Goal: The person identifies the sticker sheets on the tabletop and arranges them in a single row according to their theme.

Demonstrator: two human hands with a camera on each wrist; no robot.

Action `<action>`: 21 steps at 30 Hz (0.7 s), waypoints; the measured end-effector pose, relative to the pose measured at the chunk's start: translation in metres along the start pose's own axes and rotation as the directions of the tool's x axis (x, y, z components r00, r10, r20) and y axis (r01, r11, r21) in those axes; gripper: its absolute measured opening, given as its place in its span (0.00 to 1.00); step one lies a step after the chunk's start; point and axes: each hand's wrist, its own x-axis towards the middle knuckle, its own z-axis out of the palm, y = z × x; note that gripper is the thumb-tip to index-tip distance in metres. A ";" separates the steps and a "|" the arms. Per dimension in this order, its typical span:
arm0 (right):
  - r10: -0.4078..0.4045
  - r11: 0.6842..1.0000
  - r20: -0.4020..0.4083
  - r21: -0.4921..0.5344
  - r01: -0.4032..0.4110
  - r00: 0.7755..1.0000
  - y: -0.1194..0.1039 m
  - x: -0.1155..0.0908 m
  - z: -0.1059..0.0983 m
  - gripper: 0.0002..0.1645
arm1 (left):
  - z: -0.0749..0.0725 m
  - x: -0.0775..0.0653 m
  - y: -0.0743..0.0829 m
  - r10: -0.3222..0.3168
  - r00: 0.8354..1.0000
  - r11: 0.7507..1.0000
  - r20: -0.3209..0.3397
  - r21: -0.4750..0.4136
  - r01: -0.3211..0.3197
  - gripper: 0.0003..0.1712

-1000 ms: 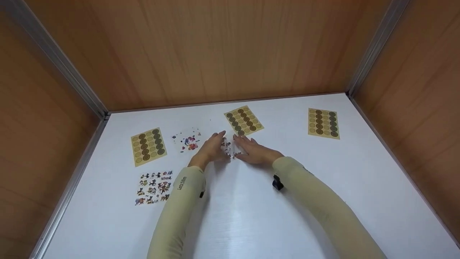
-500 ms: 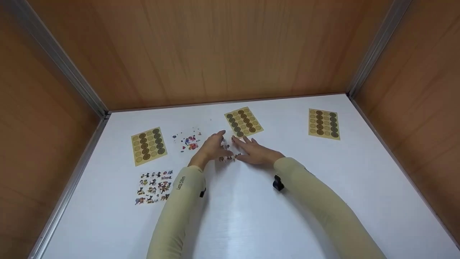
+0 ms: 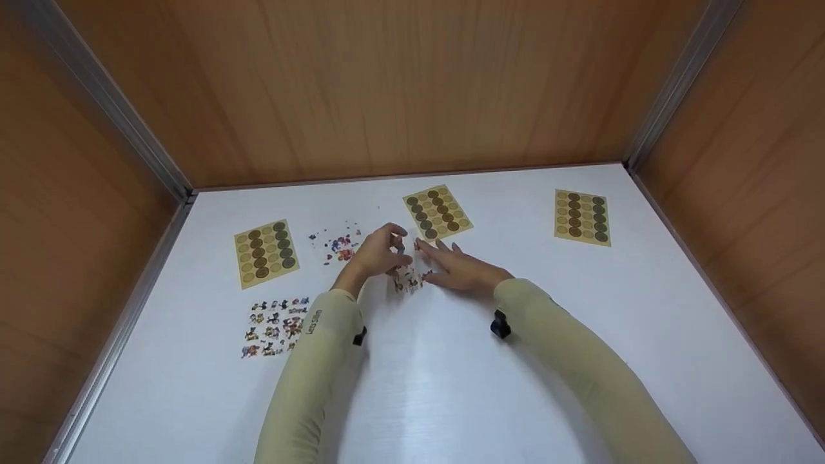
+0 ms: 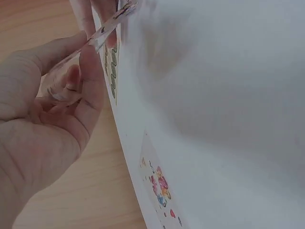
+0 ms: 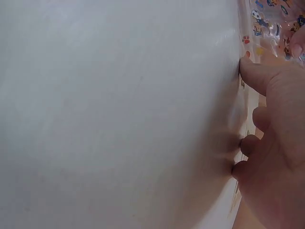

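Observation:
Mid-table in the head view, a clear sticker sheet point(image 3: 407, 281) with small coloured cartoon figures lies between my hands. My left hand point(image 3: 376, 254) grips its left side, thumb against curled fingers. In the left wrist view the clear film point(image 4: 113, 23) bends up off the table and runs from that grip toward the other hand. My right hand point(image 3: 461, 270) is spread, fingertips resting at the sheet's right edge. The right wrist view shows its thumb point(image 5: 259, 76) down beside the printed film point(image 5: 274, 36). Part of the sheet is hidden behind the left fingers.
Gold sheets of round stickers lie at the left point(image 3: 265, 253), behind the hands point(image 3: 438, 212) and at the far right point(image 3: 582, 217). A colourful sticker sheet point(image 3: 340, 246) is left of my left hand; another point(image 3: 274, 327) lies nearer, partly behind my left sleeve. Wooden panels point(image 3: 399, 90) enclose the table.
My left fingers have curled in and raised the sheet's left side, which lay flat under the hand before. The right hand stays almost in place.

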 end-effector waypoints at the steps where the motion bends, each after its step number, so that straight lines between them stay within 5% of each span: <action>1: -0.010 1.000 -0.008 0.010 0.010 1.000 0.000 0.000 0.000 0.47 | -0.001 -0.001 0.000 -0.003 1.000 0.999 0.001 -0.033 0.003 0.31; 5: -0.026 0.991 -0.089 0.129 0.037 0.996 -0.002 -0.001 -0.001 0.49 | -0.006 -0.006 0.002 0.005 1.000 0.988 -0.023 -0.157 -0.008 0.22; 8: 0.036 0.910 -0.162 0.414 0.035 0.986 -0.007 0.001 -0.004 0.49 | -0.009 -0.011 0.005 0.020 0.998 0.961 -0.067 -0.274 -0.037 0.18; 10: 0.128 0.738 -0.161 0.675 0.015 0.979 -0.012 0.003 -0.006 0.50 | -0.011 -0.013 0.007 0.027 0.994 0.930 -0.110 -0.362 -0.066 0.17; 12: 0.204 0.503 -0.129 0.864 0.009 0.971 -0.017 0.005 -0.008 0.51 | -0.011 -0.015 0.009 0.039 0.988 0.892 -0.148 -0.440 -0.101 0.17; 15: 0.248 0.171 -0.064 0.985 0.021 0.967 -0.027 0.004 -0.009 0.47 | -0.011 -0.016 0.010 0.062 0.982 0.842 -0.180 -0.519 -0.149 0.17; 18: 0.226 0.018 -0.063 0.998 0.060 0.972 -0.037 0.002 -0.009 0.36 | -0.009 -0.017 0.010 0.076 0.982 0.828 -0.170 -0.539 -0.158 0.18; 21: 0.226 0.026 -0.105 0.994 0.102 0.968 -0.046 0.001 -0.011 0.29 | -0.009 -0.018 0.009 0.064 0.986 0.841 -0.156 -0.523 -0.138 0.18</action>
